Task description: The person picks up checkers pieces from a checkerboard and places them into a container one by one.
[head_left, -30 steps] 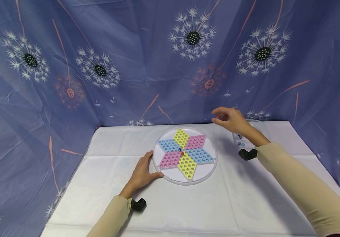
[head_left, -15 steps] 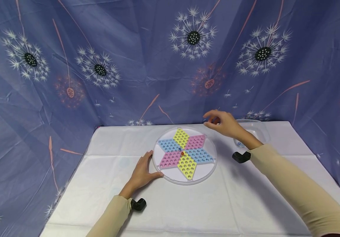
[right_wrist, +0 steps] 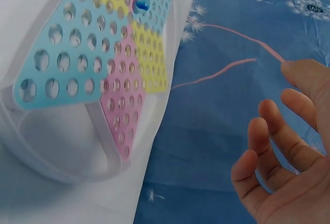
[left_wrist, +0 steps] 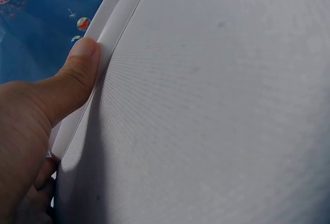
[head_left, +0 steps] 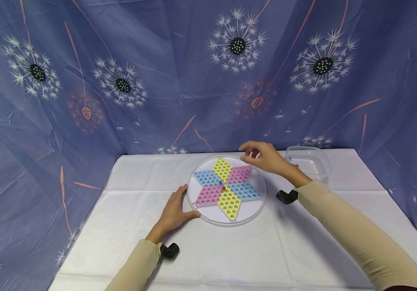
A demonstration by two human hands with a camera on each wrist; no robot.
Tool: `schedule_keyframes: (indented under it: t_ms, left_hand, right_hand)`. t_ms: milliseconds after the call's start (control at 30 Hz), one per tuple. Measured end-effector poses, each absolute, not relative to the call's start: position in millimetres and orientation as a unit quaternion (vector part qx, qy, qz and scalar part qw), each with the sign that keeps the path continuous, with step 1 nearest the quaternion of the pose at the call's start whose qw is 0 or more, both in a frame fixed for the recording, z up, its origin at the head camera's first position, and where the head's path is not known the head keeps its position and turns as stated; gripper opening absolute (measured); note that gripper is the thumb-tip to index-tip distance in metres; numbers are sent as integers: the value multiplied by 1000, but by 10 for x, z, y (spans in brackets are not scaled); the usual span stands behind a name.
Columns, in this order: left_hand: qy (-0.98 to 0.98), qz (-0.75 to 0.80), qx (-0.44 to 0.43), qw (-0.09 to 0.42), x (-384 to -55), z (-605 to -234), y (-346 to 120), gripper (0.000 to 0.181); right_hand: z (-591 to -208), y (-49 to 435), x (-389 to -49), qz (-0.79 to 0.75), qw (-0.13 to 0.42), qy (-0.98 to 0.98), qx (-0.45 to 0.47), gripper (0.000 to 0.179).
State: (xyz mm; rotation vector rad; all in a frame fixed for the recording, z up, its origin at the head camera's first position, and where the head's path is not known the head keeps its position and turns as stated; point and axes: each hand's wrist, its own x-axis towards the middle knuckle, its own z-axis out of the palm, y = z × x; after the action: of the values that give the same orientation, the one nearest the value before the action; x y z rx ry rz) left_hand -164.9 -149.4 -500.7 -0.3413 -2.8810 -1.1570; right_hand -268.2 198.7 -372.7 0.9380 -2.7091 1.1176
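Observation:
A round white Chinese checkers board [head_left: 246, 212] with yellow, pink and blue points lies on the table in the head view. Near its centre sit a red marble [head_left: 224, 188] and a blue marble [head_left: 221, 183]; both also show in the wrist views. My left hand [head_left: 175, 212] rests at the board's left rim, fingers fairly straight and thumb spread along the front edge. Above the board's far right edge hovers my right hand [head_left: 264, 157], its fingers bent. In the right wrist view its fingertips [right_wrist: 256, 126] stand apart; I cannot tell whether the palm holds a marble.
A clear plastic box [head_left: 314, 161] stands behind the right wrist, with a few small coloured pieces near its left side. White cloth [head_left: 237, 258] covers the table. A blue dandelion-print curtain [head_left: 179, 81] hangs right behind the table's far edge.
My right hand has moved left and slightly down, from beside the clear box to over the board's far right edge. My left hand and the board have stayed put.

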Motion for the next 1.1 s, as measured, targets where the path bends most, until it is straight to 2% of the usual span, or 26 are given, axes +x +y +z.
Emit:
schedule_keyframes:
  t_ms: [533, 1100]
  left_hand:
    - [-921, -372, -115, 11, -1655, -5004, -1504, 110]
    - [-922, -372, -107, 9, -1676, -5026, -1513, 110]
  right_hand:
    - [-3784, 1761, -2645, 368, 3, -873, 320, 32]
    - [-4089, 1490, -2651, 351, -111, -851, 375, 52]
